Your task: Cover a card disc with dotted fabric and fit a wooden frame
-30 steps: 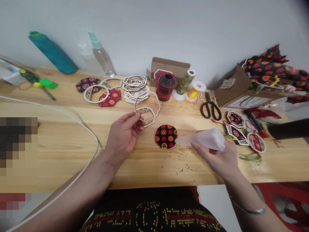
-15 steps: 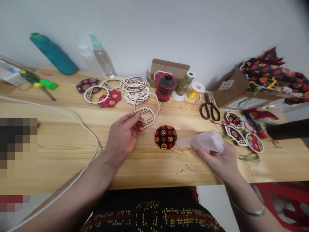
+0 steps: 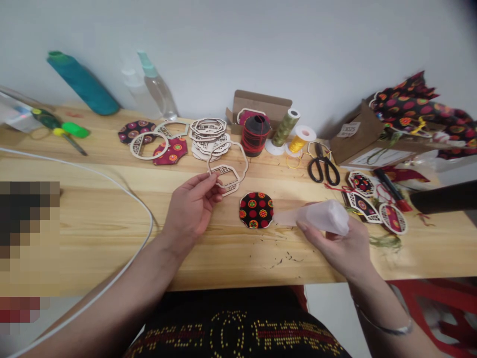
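Left hand (image 3: 192, 211) is pinching two laser-cut wooden frames (image 3: 224, 172) at their edge, fingers closed, frames sticking out past the fingertips. Right hand (image 3: 337, 246) is gripping a translucent plastic piping bag (image 3: 321, 217), its tip pointing at and just beside a round black-and-red fabric patch (image 3: 256, 210), which is lying apart from both hands on the pine table (image 3: 93, 199).

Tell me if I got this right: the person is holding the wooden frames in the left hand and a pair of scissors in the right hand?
Not quite. The head view shows the right hand holding a see-through plastic cone, not scissors. The scissors are lying on the table. The rest is right: the left hand is holding the wooden frames.
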Demonstrator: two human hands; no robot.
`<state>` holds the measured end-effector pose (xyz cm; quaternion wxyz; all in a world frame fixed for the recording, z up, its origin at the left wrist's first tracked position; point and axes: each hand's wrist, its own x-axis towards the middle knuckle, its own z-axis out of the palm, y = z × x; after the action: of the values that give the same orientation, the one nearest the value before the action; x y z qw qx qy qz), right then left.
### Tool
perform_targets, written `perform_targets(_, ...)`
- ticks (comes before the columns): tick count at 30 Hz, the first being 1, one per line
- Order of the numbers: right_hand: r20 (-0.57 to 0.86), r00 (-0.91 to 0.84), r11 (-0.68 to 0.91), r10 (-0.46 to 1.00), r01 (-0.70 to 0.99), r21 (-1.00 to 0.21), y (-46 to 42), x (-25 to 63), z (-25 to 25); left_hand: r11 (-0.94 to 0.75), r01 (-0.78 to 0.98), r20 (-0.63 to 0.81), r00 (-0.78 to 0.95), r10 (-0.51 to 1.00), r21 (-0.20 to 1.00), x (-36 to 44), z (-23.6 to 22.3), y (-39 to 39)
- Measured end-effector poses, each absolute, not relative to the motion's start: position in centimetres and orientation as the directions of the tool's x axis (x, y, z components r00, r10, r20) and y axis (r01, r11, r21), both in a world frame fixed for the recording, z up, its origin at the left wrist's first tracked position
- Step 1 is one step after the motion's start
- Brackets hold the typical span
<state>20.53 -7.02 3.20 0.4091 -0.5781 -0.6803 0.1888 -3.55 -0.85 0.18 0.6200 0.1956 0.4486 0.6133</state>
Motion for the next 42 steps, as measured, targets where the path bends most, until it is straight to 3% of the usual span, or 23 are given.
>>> perform_targets(10,0.246,-0.107,0.263,0.963,0.562,-0.784,-7.5,19.1,2.9,0.181,-0.586,-0.332,-0.16,0.93,0.79,-3.6,0.1,-0.9)
perform_targets(29,0.317,-0.027,0.27,0.948,0.595,-0.757,-7.5,20.1,3.2,0.165,-0.576,-0.322,-0.181,0.929,0.8,-3.6,0.2,-0.8)
perform_targets(42,0.203,-0.082,0.216,0.976,0.522,-0.825,-7.4,17.9,2.3,0.177,-0.585,-0.333,-0.169,0.928,0.792,-3.6,0.4,-0.8)
